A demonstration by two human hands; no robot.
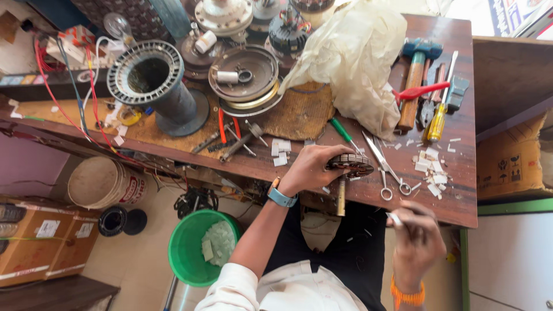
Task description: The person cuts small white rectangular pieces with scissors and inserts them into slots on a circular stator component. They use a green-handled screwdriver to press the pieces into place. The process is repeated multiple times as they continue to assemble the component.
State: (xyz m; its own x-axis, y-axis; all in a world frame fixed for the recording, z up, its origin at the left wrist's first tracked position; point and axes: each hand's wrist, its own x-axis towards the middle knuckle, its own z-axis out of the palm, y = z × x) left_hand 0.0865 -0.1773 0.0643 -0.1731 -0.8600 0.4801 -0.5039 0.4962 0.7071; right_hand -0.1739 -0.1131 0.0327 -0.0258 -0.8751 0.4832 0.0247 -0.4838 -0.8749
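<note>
The left hand [311, 167] lies on top of a round metal part with ridges [351, 165], a dark ring with little slots all round and a short metal rod sticking down from it. The fingers curl over it and hold it tight at the near edge of the brown wooden table [461, 201]. The part pokes out to the right of the fingers. A blue band sits on that wrist.

The right hand [416, 239] is lower and to the right, off the table and apart from the part. It looks blurry. Its fingers are pinched together on a small white strip [394, 219]. An orange band is on that wrist.

Just right of the part lie shiny steel scissors [385, 167], and past them a heap of small white paper bits [431, 170]. Far on the table are a hammer with a wooden handle [416, 80], a yellow screwdriver [439, 115] and a crinkly pale plastic bag [357, 57]. To the far left stands a big round ring with slots [147, 72] on a dark tube.

On the floor to the left sits a green plastic bucket [187, 253] with pale scraps inside, and a white bucket [101, 181] with a red mark. Brown cardboard boxes [40, 239] with white square labels stand at the near left. Another brown box [510, 158] with small black marks is on the right.
</note>
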